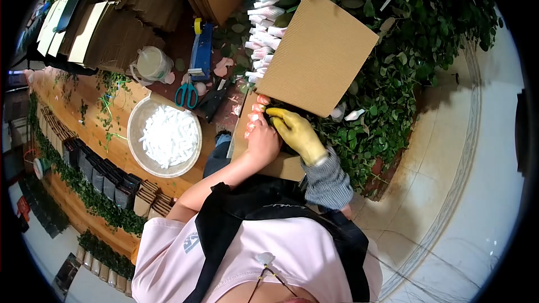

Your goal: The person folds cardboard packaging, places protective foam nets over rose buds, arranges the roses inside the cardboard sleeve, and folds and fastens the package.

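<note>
A row of small orange-pink flower heads, apparently roses (260,108), lies along the edge of a cardboard wrap. My bare left hand (264,139) is at these heads, its fingers bent against the lower ones. Beside it, my right hand (300,132) wears a yellow glove; its fingers curl inward toward the same flowers, and their tips are partly hidden. Just above both hands a corrugated cardboard sheet (320,53) lies tilted. Under my wrists shows a lower piece of cardboard (283,168). The stems are hidden from view.
Leafy stems (382,118) spread to the right. Net-sleeved flowers (266,17) line the back. At left are a basin (132,148) of white sleeves, teal scissors (186,95), a blue tape dispenser (201,50), a bucket (151,64) and stacked cardboard (112,33).
</note>
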`<action>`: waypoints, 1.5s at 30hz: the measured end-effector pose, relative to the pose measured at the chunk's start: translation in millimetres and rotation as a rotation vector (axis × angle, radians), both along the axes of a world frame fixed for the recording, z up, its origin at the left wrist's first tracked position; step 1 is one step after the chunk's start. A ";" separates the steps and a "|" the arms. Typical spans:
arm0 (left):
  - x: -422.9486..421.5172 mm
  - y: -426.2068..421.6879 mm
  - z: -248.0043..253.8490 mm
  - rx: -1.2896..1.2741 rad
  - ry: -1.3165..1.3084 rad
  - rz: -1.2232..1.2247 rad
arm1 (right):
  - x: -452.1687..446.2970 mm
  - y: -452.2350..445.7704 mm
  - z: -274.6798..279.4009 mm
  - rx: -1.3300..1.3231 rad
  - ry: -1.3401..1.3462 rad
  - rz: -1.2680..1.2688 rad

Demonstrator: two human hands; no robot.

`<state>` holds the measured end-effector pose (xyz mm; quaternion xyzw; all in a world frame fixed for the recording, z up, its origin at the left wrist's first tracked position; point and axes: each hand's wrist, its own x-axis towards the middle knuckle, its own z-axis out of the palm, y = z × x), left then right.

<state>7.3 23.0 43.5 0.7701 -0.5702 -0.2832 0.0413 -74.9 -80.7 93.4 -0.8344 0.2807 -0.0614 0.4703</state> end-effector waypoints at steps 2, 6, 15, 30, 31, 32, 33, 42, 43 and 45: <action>5.4 -3.1 10.8 0.056 -0.032 -0.077 | 7.3 -3.0 -44.3 0.014 0.112 -0.099; 9.2 -1.6 17.5 0.082 -0.043 -0.134 | 13.7 -10.4 -72.1 -0.120 0.015 -0.077; -4.3 1.0 -23.8 0.006 -0.065 -0.140 | 15.0 -4.8 -70.0 -0.081 0.045 -0.100; 2.5 3.5 7.0 -0.037 -0.007 0.006 | 13.4 -3.5 -74.2 0.028 0.224 -0.208; -0.1 3.7 1.1 -0.048 -0.005 0.054 | 11.8 -3.6 -81.9 0.025 0.227 -0.209; 0.2 3.3 2.3 -0.051 -0.002 0.050 | 8.1 -3.7 -94.0 0.108 0.152 -0.249; 0.8 2.8 4.4 -0.037 -0.028 0.017 | 4.2 -3.8 -106.5 0.191 0.076 -0.290; 9.7 2.1 -0.7 0.019 0.078 0.016 | 11.1 -2.9 -22.0 0.119 -0.058 -0.124; 11.0 1.9 -0.1 0.025 0.081 -0.005 | 11.3 -5.8 8.9 0.063 -0.146 -0.012; 12.3 1.5 2.4 0.029 0.084 -0.018 | -5.9 -14.5 36.7 0.055 -0.437 -0.201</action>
